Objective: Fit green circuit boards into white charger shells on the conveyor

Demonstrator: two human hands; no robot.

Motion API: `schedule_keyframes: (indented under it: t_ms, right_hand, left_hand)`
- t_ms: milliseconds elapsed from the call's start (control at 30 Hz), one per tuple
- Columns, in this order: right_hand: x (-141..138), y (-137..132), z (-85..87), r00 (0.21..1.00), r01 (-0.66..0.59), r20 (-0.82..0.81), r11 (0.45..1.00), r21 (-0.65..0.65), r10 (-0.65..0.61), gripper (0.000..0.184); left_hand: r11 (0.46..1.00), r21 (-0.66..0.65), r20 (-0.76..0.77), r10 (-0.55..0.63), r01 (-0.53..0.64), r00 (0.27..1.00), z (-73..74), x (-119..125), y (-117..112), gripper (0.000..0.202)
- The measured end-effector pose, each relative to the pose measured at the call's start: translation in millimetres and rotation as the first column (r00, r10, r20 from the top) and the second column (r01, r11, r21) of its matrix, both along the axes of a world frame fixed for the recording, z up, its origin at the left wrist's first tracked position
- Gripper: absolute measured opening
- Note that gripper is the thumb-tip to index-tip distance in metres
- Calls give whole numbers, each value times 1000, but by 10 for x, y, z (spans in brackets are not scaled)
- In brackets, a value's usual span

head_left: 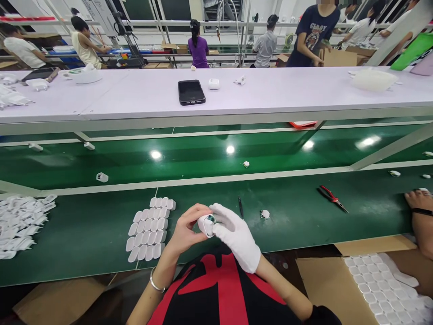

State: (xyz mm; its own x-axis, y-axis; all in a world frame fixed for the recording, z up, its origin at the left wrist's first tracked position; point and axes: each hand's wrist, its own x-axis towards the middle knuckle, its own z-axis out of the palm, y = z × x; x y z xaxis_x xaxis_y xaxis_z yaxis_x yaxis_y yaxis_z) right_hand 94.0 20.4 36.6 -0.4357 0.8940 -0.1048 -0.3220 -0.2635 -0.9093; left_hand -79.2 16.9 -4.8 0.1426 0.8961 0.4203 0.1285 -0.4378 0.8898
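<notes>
My bare left hand [187, 229] grips a small white plastic charger housing [204, 227] between thumb and fingers, in front of my chest. Its open end faces right, and a bit of green circuit board [211, 219] shows inside. My right hand [237, 237], in a white glove, closes its thumb and fingertips on that open end. Exactly how the gloved fingertips meet the board is hidden. Left of my hands, several white housings [149, 232] stand in rows on the green bench. A black pen-like tool [241, 207] and a small white part with a circuit board [265, 214] lie to the right.
Red-handled pliers [333, 198] lie further right. A heap of white parts [23, 223] covers the left end of the green bench [91, 230]. Above runs a white shelf [135, 97] with a phone [191, 92]. A neighbour's arm [421, 221] reaches in at right, above boxed white housings [382, 284].
</notes>
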Motion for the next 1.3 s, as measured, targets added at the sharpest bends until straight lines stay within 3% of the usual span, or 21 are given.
schedule_keyframes:
  t_ms: [100, 267, 333, 467, 533, 633, 700, 767, 833, 933, 967, 1000, 1033, 1100, 1133, 1167, 1233, 1300]
  right_hand:
    - [-63, 41, -50, 999, 25, -28, 997, -78, -27, 63]
    - [-110, 33, -123, 995, 96, 14, 991, -90, -95, 57]
    - [-92, 26, -125, 994, 99, 42, 993, -67, -96, 60]
    - [112, 182, -248, 994, 104, 39, 993, 57, -106, 45]
    - [294, 353, -402, 942, 267, 177, 956, 123, -286, 44]
    - [539, 570, -618, 756, 460, 424, 865, 199, -499, 44]
    - [598, 584, -645, 721, 440, 479, 865, 242, -501, 43]
    - [546, 478, -539, 746, 317, 463, 867, 384, -478, 38]
    - [412, 314, -336, 786, 150, 405, 780, 607, -467, 33]
    - [188, 164, -40, 850, -54, 325, 547, 836, -414, 41]
    - [139, 173, 7, 857, -97, 330, 503, 859, -397, 43]
    - [112, 218, 11, 849, -121, 349, 499, 858, -395, 44]
    - [109, 295, -32, 818, -112, 389, 546, 831, -423, 41]
    - [167, 515, -251, 668, -4, 570, 764, 646, -479, 32]
    - [219, 638, -412, 557, 113, 687, 862, 495, -468, 30]
    - [277, 753, -591, 446, 199, 828, 940, 277, -339, 26]
    - [378, 922, -950, 374, 264, 907, 960, 96, -194, 19]
    - [424, 991, -1236, 377, 312, 918, 950, 0, -123, 11]
  left_hand:
    - [999, -32, 4, -1, 1, 1000, 6, 14, -1, 49]
    - [992, -123, 62, -15, 22, 998, -18, 61, -3, 50]
    - [989, -147, 113, -18, 35, 993, -24, 87, -2, 51]
    - [982, -189, 175, 13, 20, 985, -10, 98, -4, 57]
    - [979, -203, 160, 23, 10, 987, -5, 68, -12, 58]
    - [980, -197, 151, 11, 19, 988, -12, 2, -30, 56]
    - [978, -209, 150, 7, 25, 989, -16, -32, -39, 55]
    - [972, -235, 152, 9, 28, 988, -13, -47, -41, 54]
    - [963, -266, 170, 9, 37, 985, -7, -49, -35, 55]
    - [945, -323, 213, 16, 55, 977, -11, -53, -18, 62]
    - [938, -341, 222, 15, 63, 975, -21, -60, -13, 63]
    - [930, -359, 230, 9, 76, 973, -36, -70, -10, 62]
    - [921, -377, 240, -5, 98, 971, -57, -82, -8, 61]
    - [904, -394, 305, -44, 168, 951, -110, -105, -7, 60]
    - [896, -391, 357, -62, 209, 932, -139, -111, -6, 61]
    - [891, -383, 416, -71, 245, 907, -167, -111, -3, 61]
    - [882, -367, 517, -72, 296, 853, -210, -91, 10, 59]
    - [869, -369, 564, -72, 329, 822, -232, -51, 33, 56]
